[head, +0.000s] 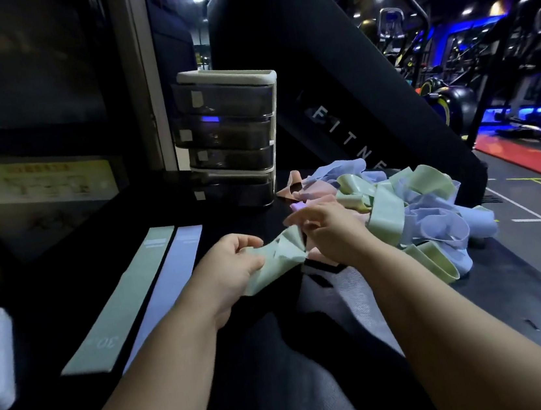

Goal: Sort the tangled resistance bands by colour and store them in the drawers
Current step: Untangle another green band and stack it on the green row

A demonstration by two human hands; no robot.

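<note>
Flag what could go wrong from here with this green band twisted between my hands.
1. The green band is twisted between the left hand and right hand, close against the tangled pile; a hard pull may tighten a knot or drag others along.
2. The tangled pile lies near the black surface's right edge; a tug could tip some to the floor.
3. Dim blue light makes the pale blue bands and the lilac band look alike, risking mis-sorts.

both hands, left hand and right hand, grip a twisted pale green elastic band beside the tangled band pile on the dark bench.
</note>
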